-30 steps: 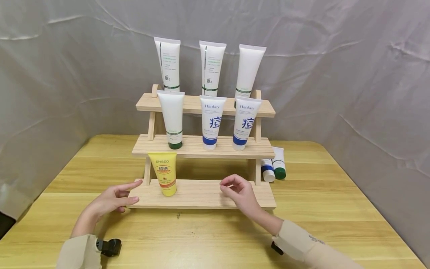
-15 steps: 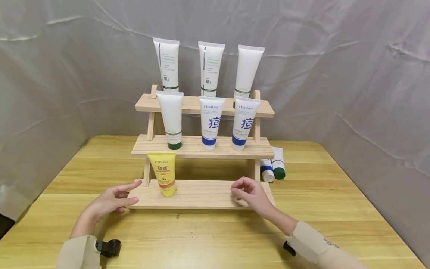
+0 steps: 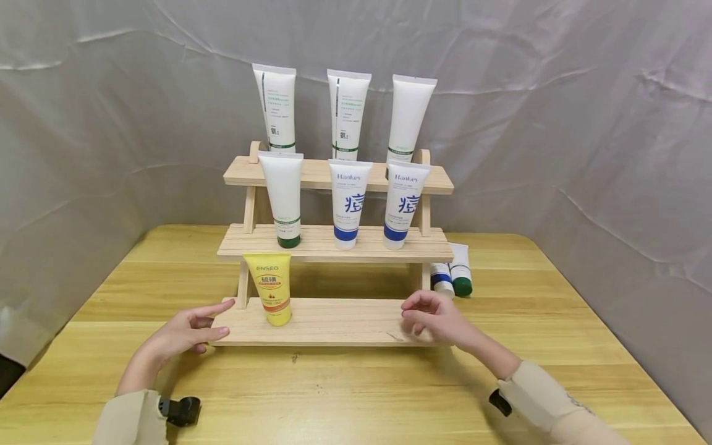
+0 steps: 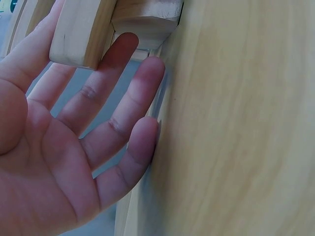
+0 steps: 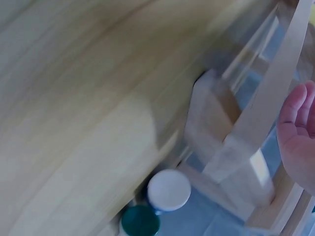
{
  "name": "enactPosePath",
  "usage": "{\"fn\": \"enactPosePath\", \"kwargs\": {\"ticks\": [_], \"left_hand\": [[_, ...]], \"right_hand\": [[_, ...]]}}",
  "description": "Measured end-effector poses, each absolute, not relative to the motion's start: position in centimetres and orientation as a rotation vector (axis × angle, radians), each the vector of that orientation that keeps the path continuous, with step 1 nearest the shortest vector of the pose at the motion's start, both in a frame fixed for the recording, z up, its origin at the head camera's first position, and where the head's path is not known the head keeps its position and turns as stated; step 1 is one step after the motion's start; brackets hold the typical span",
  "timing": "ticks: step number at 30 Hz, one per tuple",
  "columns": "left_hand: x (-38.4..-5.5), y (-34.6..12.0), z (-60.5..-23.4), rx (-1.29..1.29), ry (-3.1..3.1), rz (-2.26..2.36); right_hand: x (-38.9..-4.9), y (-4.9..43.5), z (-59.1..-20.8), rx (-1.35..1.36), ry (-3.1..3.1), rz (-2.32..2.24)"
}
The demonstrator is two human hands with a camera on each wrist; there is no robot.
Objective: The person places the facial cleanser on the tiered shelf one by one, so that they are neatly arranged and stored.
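A three-tier wooden display stand (image 3: 345,321) faces me on the table. My left hand (image 3: 186,330) rests at the left end of its bottom shelf, and the left wrist view shows its fingers (image 4: 115,123) spread and fairly straight near the wood. Over the bottom shelf's right end is my right hand (image 3: 439,316), fingers loosely bent and holding nothing. A yellow squeeze tube (image 3: 272,290) stands cap down on the left of that shelf. On the middle shelf stand a white tube with a green cap (image 3: 285,201) and two blue-banded white tubes (image 3: 346,204).
Three white tubes (image 3: 349,111) stand on the top shelf. Behind the stand's right side, a blue-banded tube (image 3: 442,278) and a green-capped tube (image 3: 460,269) lie on the wooden table (image 3: 356,395). Grey cloth (image 3: 556,123) hangs around the table.
My right hand has moved right along the bottom shelf, from its right-middle part to its right end. The left hand stays at the left end, and the tubes stand as before.
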State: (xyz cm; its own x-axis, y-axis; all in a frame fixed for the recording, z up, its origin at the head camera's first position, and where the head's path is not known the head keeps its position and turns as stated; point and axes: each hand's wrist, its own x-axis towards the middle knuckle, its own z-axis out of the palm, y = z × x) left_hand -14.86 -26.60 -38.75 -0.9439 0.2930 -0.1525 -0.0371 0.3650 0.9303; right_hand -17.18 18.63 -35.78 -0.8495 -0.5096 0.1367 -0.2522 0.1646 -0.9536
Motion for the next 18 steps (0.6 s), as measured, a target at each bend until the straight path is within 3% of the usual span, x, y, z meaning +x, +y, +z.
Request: {"fn": "enactPosePath", "kwargs": {"ticks": [11, 18], "left_hand": [[-14.8, -26.6, -38.7, 0.236, 2.334, 1.607], [-14.8, -26.5, -38.8, 0.185, 2.348, 1.609]], "right_hand": [[-18.0, 22.4, -35.6, -0.773, 2.330, -1.786], [-18.6, 24.6, -35.7, -0.656, 2.439, -1.778]]}}
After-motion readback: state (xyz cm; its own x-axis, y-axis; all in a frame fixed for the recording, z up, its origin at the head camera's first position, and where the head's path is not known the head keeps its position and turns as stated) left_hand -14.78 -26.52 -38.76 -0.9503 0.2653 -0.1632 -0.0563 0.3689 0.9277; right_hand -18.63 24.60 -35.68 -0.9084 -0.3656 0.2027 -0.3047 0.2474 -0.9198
